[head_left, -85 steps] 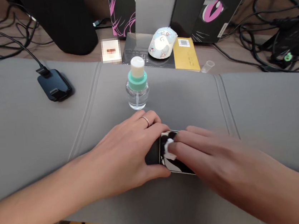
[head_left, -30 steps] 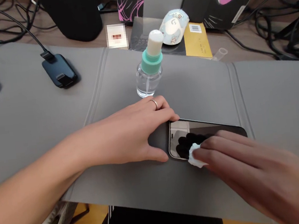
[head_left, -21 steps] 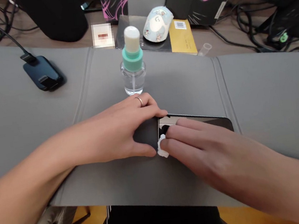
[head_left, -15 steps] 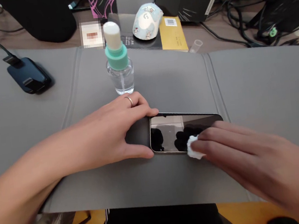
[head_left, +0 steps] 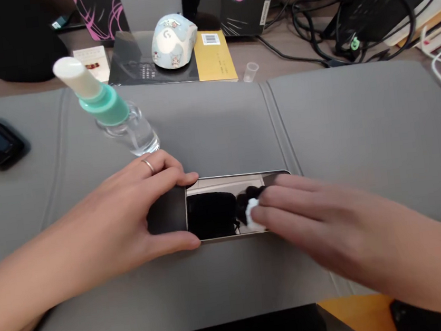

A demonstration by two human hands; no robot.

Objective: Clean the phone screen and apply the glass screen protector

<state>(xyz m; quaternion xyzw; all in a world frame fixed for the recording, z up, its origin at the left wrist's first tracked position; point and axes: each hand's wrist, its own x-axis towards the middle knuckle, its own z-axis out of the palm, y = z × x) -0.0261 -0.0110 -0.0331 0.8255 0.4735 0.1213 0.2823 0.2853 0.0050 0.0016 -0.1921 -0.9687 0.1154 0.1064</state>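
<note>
A "G" logo shows on the pale blue mouse [head_left: 173, 42]. It sits on a black-and-yellow packet [head_left: 215, 65] with a barcode label, beyond the far edge of the desk mat [head_left: 359, 128]; the packet's other print is too small to read. The left hand [head_left: 135, 202], wearing a ring [head_left: 148, 166], spreads in a wide C and grasps the left end of the phone [head_left: 212, 217], index fingertip at the far corner, thumb at the near one. The right hand [head_left: 313, 210] pinches a white wad [head_left: 253, 216] against the screen. The phone lies face up about midway between the mat's near and far edges, its long axis running left to right, roughly parallel to the far edge. A spray bottle [head_left: 108, 106] stands just beyond the left hand.
</note>
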